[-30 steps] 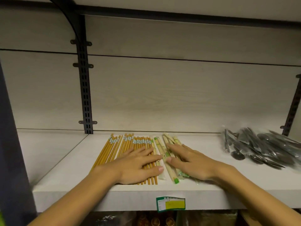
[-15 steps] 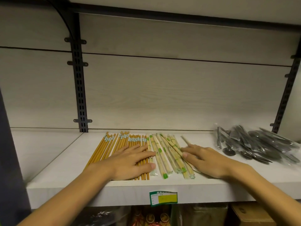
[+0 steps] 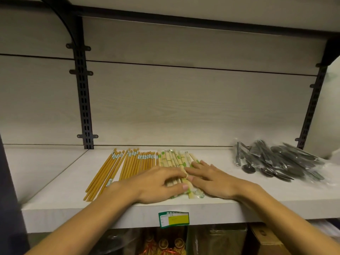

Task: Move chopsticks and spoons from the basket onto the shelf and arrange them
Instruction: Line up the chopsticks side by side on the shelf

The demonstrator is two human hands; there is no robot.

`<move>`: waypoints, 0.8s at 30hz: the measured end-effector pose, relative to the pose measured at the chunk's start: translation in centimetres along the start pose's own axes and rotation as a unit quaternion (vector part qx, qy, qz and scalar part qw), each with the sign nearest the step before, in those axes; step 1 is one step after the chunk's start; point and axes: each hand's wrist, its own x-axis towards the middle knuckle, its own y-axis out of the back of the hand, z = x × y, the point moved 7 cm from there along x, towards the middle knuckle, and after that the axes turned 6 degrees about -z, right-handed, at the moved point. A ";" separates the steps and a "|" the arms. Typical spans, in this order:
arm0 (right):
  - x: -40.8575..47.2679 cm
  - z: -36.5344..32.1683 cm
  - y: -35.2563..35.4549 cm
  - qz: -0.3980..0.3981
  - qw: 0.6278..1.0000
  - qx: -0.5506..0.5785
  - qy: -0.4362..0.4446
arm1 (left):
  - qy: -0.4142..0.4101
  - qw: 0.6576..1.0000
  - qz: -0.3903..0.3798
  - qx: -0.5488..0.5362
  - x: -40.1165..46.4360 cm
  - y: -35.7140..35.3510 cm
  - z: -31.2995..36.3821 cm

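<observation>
Head view: I see the chopsticks (image 3: 147, 162) lying on the shelf (image 3: 257, 196), long axes running 12 to 6 o'clock. My left hand (image 3: 154, 183) and right hand (image 3: 215, 178) press flat, fingers seemingly straight; spoons (image 3: 276, 159) at 3 o'clock.

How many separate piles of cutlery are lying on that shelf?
3, all on the shelf: brown chopsticks at left, wrapped pale chopsticks in the middle under both hands, bagged dark spoons at right. More may lie outside the picture.
</observation>
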 end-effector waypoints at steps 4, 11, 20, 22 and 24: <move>-0.7 0.9 1.0 0.013 1.000 0.010 -0.015 | 0.023 0.999 -0.002 -0.033 -0.2 0.5 -1.3; -0.7 -0.5 1.6 0.045 0.997 0.048 0.031 | 0.020 0.998 0.041 -0.052 -0.4 0.5 -0.5; -0.5 -0.2 2.0 0.024 0.999 0.027 0.013 | 0.010 0.998 0.023 -0.057 -0.7 0.6 -0.2; -0.5 0.7 1.9 0.012 1.000 0.024 -0.004 | 0.018 0.997 0.036 -0.067 -0.8 0.7 -0.5; -0.6 0.9 1.8 0.019 0.999 0.035 -0.006 | 0.025 0.997 0.042 -0.058 -0.7 0.5 -0.6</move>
